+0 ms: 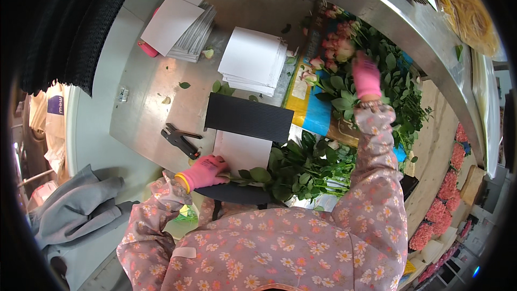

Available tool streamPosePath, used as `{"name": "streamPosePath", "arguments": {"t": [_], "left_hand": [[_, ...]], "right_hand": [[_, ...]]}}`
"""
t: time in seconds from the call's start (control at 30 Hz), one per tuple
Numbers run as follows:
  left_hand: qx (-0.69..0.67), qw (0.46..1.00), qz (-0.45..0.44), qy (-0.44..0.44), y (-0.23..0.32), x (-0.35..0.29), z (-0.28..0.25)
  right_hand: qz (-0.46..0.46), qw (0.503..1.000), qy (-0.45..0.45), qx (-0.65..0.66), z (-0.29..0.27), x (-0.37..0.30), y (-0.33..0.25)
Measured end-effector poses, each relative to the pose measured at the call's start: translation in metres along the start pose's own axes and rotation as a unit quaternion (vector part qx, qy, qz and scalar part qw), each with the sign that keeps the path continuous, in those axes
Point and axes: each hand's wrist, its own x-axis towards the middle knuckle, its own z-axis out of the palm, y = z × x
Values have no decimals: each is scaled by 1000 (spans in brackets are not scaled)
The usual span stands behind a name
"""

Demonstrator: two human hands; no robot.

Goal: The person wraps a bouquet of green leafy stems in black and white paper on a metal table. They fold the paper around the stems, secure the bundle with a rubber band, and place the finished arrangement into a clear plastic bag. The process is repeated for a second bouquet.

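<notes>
My left hand (pixel 207 173), in a pink glove with a yellow cuff, lies at the near left corner of a white sheet (pixel 243 150). Its fingers look slightly apart, resting on the sheet's edge, with their undersides hidden. The sheet lies between two black boards, a ridged far one (pixel 250 117) and a near one (pixel 231 194). Leafy green stems (pixel 307 170) spread right from the sheet. Over a pile of pink-and-cream roses (pixel 343 48), my right hand (pixel 367 77), also pink-gloved, is smeared by motion. Whether it holds a rose is unclear.
Black-handled pliers (pixel 181 140) lie left of the sheet. Two white paper stacks (pixel 253 59) (pixel 177 24) stand farther back on the metal table (pixel 145 113), among scattered leaves. Gray cloth (pixel 81 210) hangs at left. Coral flower bunches (pixel 444 194) sit beyond a wooden board (pixel 431 129).
</notes>
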Motion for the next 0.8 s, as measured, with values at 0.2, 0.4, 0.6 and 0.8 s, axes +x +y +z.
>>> {"name": "streamPosePath", "arguments": {"t": [0.2, 0.4, 0.6, 0.8], "left_hand": [[-2, 1000, 17, 4, -3, 1, -2], [-16, 1000, -7, 6, 1, -5, 3], [32, 999, 8, 7, 1, -1, -5], [24, 1000, 3, -17, -1, -1, -4]], "right_hand": [[107, 970, -103, 191, 138, -15, -3], [138, 968, -170, 118, 112, -18, -55], [154, 967, -202, 24, 125, -16, -44], [61, 988, -4, 140, -51, -49, -44]]}}
